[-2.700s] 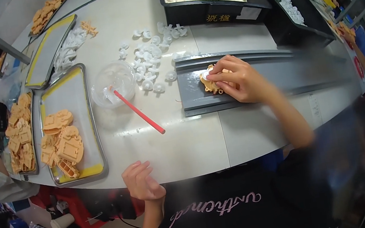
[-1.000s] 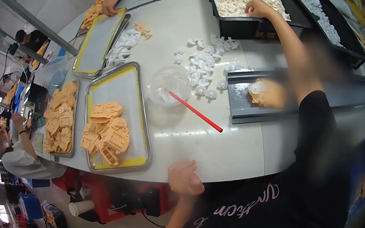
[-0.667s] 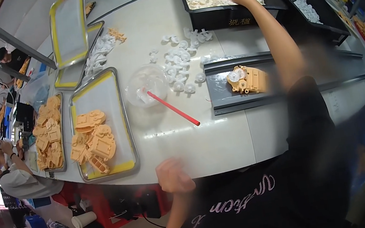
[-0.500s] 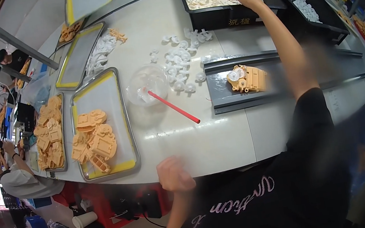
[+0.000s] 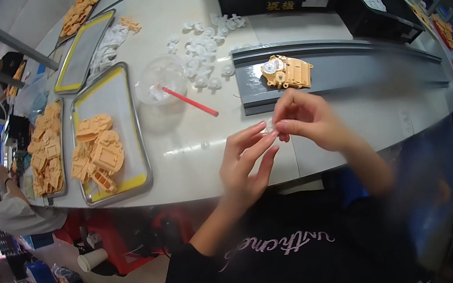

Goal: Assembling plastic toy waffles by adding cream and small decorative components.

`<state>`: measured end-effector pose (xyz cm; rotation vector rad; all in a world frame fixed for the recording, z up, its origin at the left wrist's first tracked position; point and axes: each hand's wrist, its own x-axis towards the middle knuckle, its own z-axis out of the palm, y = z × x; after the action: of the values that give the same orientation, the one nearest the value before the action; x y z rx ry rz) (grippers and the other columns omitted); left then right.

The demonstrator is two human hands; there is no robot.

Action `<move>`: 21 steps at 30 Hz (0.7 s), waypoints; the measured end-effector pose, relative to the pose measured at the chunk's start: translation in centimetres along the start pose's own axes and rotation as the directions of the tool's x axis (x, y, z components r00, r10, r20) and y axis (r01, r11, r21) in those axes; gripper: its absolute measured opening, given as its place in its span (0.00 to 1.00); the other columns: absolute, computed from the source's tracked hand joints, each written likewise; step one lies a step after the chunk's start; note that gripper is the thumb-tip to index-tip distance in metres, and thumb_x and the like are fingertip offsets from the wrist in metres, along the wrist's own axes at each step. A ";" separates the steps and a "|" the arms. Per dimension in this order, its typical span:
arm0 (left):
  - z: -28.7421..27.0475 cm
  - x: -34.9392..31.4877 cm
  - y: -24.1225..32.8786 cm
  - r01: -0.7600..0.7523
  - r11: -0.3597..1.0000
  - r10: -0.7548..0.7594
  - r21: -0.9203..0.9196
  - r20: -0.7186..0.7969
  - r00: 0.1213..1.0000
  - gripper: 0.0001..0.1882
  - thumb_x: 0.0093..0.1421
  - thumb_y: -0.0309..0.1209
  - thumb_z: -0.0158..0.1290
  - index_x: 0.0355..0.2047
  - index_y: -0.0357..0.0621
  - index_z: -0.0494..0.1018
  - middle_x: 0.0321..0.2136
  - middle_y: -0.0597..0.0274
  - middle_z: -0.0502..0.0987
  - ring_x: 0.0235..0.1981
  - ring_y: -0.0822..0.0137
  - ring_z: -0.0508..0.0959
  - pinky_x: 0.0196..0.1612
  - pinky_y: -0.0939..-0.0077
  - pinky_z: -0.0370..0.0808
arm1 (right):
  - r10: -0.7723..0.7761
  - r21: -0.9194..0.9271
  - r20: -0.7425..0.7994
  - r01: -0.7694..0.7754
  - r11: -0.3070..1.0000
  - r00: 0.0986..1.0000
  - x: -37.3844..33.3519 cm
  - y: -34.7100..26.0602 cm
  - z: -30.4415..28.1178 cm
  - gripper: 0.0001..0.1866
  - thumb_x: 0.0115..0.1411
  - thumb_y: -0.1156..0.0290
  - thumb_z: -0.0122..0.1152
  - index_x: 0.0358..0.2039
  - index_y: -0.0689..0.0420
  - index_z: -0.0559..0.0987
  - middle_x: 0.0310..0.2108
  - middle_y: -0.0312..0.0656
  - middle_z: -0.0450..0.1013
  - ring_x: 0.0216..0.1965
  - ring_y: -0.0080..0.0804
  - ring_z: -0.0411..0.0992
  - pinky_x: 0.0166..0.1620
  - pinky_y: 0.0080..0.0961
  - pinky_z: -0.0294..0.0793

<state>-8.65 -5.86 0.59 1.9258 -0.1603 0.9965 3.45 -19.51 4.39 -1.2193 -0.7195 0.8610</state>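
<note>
Over the table's near edge my left hand [image 5: 246, 165] and my right hand [image 5: 310, 124] meet at the fingertips. Between them they pinch a small white plastic part [image 5: 269, 126], mostly covered by the fingers, so its shape is hard to read. Just beyond my right hand, a tan plastic housing [image 5: 293, 72] with clear round pieces at its left end rests on a grey channel-shaped rail [image 5: 346, 79]. Left of the rail lie several loose white plastic parts [image 5: 202, 51]. A clear round tub [image 5: 155, 73] holds a red stick [image 5: 191, 101] that leans out over its rim.
A black bin [image 5: 276, 2] full of cream-white small parts stands at the back, with another black bin [image 5: 378, 19] to its right. Yellow-edged metal trays [image 5: 142, 148] with tan housings [image 5: 101, 154] fill the left side. A co-worker [image 5: 10, 203] is at far left.
My right hand has come back from the cream-white parts bin to the near table edge. My left hand has risen and moved right to meet it. The view has shifted slightly.
</note>
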 end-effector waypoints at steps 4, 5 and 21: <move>0.4 0.8 -0.8 0.010 0.999 -0.012 -0.039 -0.059 0.998 0.15 0.45 0.16 0.63 0.34 0.42 0.77 0.34 0.56 0.77 0.36 0.61 0.78 0.37 0.73 0.76 | -0.043 0.019 -0.083 0.045 0.999 0.996 -0.8 1.0 0.6 0.04 0.59 0.79 0.56 0.34 0.63 0.71 0.31 0.39 0.70 0.31 0.25 0.70 0.36 0.21 0.71; 0.3 0.9 -0.7 0.020 0.998 -0.023 -0.064 -0.036 0.999 0.14 0.46 0.17 0.63 0.34 0.41 0.77 0.33 0.56 0.77 0.35 0.62 0.78 0.37 0.74 0.76 | -0.026 -0.014 -0.081 0.025 1.000 0.996 -1.0 0.7 0.6 0.03 0.60 0.78 0.54 0.34 0.63 0.73 0.31 0.39 0.70 0.30 0.26 0.70 0.36 0.21 0.71; 2.0 0.7 -2.2 0.126 0.992 -0.128 -0.030 -0.055 0.990 0.07 0.54 0.18 0.54 0.35 0.38 0.74 0.31 0.56 0.75 0.33 0.61 0.76 0.36 0.73 0.73 | -0.607 -0.723 -0.152 0.331 0.606 0.780 -0.9 2.6 -1.9 0.08 0.51 0.84 0.64 0.33 0.63 0.81 0.32 0.42 0.74 0.33 0.26 0.73 0.37 0.19 0.73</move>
<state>-5.98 -6.00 -0.85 1.8574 -0.0173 0.9583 4.15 -20.87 1.39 -1.6523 -1.0086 -0.1539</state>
